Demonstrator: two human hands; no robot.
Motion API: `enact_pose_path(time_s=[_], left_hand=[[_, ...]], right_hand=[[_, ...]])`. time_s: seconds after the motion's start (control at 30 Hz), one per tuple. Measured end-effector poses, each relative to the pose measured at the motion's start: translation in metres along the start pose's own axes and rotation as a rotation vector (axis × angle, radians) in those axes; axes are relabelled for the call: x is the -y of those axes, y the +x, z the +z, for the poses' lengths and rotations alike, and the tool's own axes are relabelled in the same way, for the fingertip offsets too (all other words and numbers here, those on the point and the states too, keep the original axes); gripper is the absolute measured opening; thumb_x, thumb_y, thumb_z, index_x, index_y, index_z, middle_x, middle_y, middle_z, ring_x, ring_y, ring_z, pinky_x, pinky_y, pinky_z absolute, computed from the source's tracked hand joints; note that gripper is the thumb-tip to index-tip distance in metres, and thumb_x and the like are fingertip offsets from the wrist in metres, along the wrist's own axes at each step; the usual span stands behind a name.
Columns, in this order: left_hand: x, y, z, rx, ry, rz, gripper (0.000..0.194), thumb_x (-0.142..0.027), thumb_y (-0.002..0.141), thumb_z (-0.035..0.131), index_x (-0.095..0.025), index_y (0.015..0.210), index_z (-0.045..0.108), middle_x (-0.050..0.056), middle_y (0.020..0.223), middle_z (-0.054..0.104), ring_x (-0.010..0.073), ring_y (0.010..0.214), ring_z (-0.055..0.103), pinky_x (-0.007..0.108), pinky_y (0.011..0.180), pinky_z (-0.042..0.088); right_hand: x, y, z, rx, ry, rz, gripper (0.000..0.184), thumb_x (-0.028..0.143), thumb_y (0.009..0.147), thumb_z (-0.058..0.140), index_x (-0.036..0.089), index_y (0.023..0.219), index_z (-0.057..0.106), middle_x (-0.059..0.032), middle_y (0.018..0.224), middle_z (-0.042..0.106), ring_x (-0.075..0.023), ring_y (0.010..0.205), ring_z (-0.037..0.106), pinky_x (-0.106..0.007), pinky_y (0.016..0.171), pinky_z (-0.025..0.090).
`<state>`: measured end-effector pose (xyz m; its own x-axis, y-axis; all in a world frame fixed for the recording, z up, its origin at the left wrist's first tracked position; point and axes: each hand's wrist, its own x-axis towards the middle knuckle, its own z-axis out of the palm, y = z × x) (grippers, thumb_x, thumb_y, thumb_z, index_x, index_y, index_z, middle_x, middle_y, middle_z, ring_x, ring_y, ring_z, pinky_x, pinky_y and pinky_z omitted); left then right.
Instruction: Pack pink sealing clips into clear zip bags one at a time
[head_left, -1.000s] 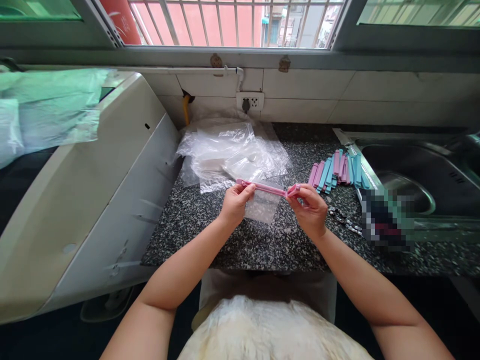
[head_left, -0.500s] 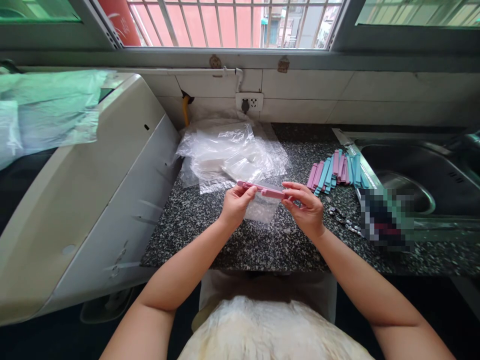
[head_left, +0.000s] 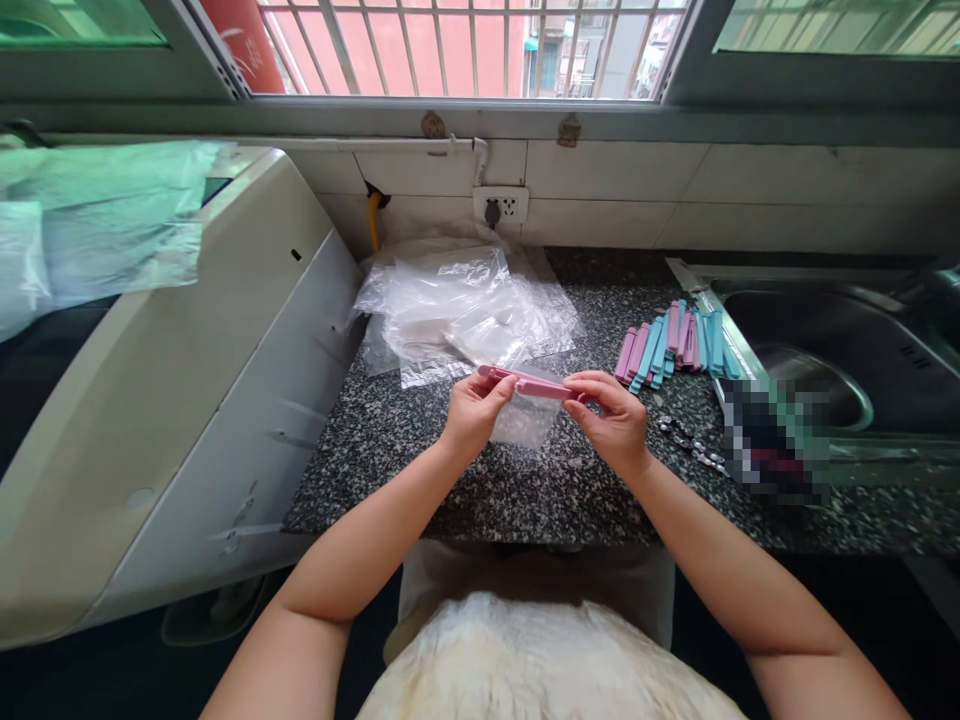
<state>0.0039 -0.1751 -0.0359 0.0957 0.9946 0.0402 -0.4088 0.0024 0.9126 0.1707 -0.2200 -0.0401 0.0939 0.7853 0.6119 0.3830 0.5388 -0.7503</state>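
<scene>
Between my hands, above the counter, is a pink bag sealing clip [head_left: 544, 389]. My left hand [head_left: 474, 408] pinches its left end, thumb on the near side. My right hand [head_left: 611, 412] is closed on its right end between thumb and fingers. Below the clip hangs a small clear plastic bag [head_left: 525, 424]; its top edge meets the clip, though I cannot tell how firmly it is clamped. Behind my hands lies a heap of clear plastic bags [head_left: 457, 300]. Right of my right hand, several pink and blue clips [head_left: 671, 345] are piled.
A metal sink [head_left: 795, 340] is set into the speckled counter [head_left: 480, 500] on the right. Near it lie a shiny beaded chain [head_left: 690, 442] and a pixelated object [head_left: 776, 445]. A large white appliance [head_left: 247, 390] borders the left side. A socket [head_left: 500, 205] is on the wall.
The pink clip's front arm has shifted slightly left and its two arms look closer together. Both hands stay in nearly the same place.
</scene>
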Motion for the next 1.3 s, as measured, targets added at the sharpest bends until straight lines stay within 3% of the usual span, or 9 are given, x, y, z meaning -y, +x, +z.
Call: enact_pose_path(time_s=[0.23, 0.5, 0.97, 1.3], left_hand=[[-0.0007, 0.0004, 0.0007, 0.005, -0.001, -0.007, 0.021, -0.034, 0.052, 0.079, -0.017, 0.058, 0.068, -0.001, 0.052, 0.058, 0.0077, 0.052, 0.048, 0.022, 0.055, 0.041], [0.0015, 0.0017, -0.0025, 0.031, 0.033, -0.014, 0.023, -0.035, 0.051, 0.078, -0.016, 0.060, 0.067, -0.002, 0.052, 0.057, 0.0079, 0.051, 0.046, 0.022, 0.054, 0.039], [0.0006, 0.0023, -0.0061, 0.084, 0.062, -0.024, 0.017, -0.030, 0.056, 0.072, -0.016, 0.060, 0.064, -0.001, 0.057, 0.056, 0.0095, 0.056, 0.047, 0.022, 0.056, 0.038], [-0.0028, -0.0008, -0.0085, 0.191, 0.101, 0.140, 0.020, -0.033, 0.065, 0.066, -0.020, 0.081, 0.064, 0.001, 0.069, 0.056, 0.0118, 0.064, 0.048, 0.023, 0.060, 0.039]], right_hand=[[-0.0001, -0.0005, -0.0001, 0.008, -0.003, 0.018, 0.010, 0.023, 0.075, 0.065, 0.020, 0.084, 0.067, -0.0043, 0.087, 0.064, -0.0124, 0.072, 0.061, -0.025, 0.056, 0.054], [-0.0026, -0.0012, 0.0006, 0.014, -0.009, 0.042, 0.010, 0.025, 0.074, 0.067, 0.020, 0.082, 0.066, -0.0053, 0.086, 0.063, -0.0156, 0.080, 0.062, -0.031, 0.068, 0.057], [-0.0052, -0.0013, 0.0003, -0.001, -0.033, 0.024, 0.010, 0.023, 0.074, 0.065, 0.020, 0.084, 0.066, -0.0046, 0.087, 0.062, -0.0145, 0.080, 0.061, -0.031, 0.068, 0.056], [-0.0040, -0.0012, -0.0003, -0.034, -0.077, 0.009, 0.010, 0.024, 0.075, 0.065, 0.021, 0.085, 0.066, -0.0046, 0.086, 0.064, -0.0158, 0.081, 0.062, -0.031, 0.069, 0.056]])
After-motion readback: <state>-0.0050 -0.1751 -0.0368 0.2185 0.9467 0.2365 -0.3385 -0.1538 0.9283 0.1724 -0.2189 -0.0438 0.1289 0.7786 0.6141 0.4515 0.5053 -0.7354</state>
